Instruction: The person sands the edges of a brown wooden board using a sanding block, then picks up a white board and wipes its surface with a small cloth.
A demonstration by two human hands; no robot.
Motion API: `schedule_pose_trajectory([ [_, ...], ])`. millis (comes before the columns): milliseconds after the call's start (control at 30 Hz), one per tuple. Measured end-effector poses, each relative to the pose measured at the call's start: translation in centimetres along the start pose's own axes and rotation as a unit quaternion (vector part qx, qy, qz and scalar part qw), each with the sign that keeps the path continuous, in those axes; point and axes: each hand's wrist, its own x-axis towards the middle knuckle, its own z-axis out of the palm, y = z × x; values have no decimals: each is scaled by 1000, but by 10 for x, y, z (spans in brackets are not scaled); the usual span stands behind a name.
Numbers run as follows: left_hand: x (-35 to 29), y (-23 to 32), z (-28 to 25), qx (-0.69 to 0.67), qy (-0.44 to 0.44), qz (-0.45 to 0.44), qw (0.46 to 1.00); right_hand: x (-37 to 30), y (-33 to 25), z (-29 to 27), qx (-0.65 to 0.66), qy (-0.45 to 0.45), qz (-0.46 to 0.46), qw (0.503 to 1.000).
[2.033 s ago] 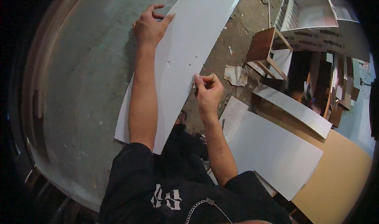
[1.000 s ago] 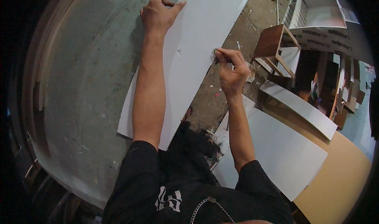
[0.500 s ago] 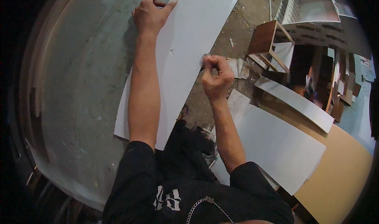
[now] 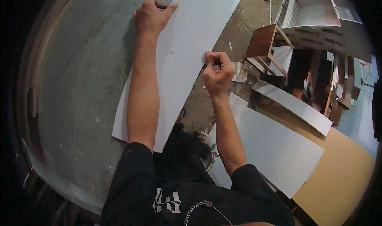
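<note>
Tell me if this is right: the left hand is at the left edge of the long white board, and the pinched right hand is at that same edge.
Wrong edge: the head view shows the pinched right hand at the right edge of the long white board. The left hand is at the left edge.

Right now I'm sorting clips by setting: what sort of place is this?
Probably a woodworking workshop: a long white board on a grey-green worktop, a small wooden frame, a tan panel.
</note>
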Motion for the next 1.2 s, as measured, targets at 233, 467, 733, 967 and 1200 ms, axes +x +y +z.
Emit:
schedule_pose_trajectory([
  [233,-2,-4,1,15,19,22,999,-18,-4,-5,-7,-26,-19,999],
  [467,-1,-4,-4,13,23,22,999,-46,-9,-5,58,-52,-13,997],
  [733,-6,24,-11,15,-22,-58,998,-35,-6,-2,52,-19,16,998],
  [967,-5,22,-16,0,-34,-56,998,-47,-2,-2,29,-18,-18,999],
  [1200,1,18,-13,25,-10,-40,999,-6,-2,-7,118,70,121,983],
])
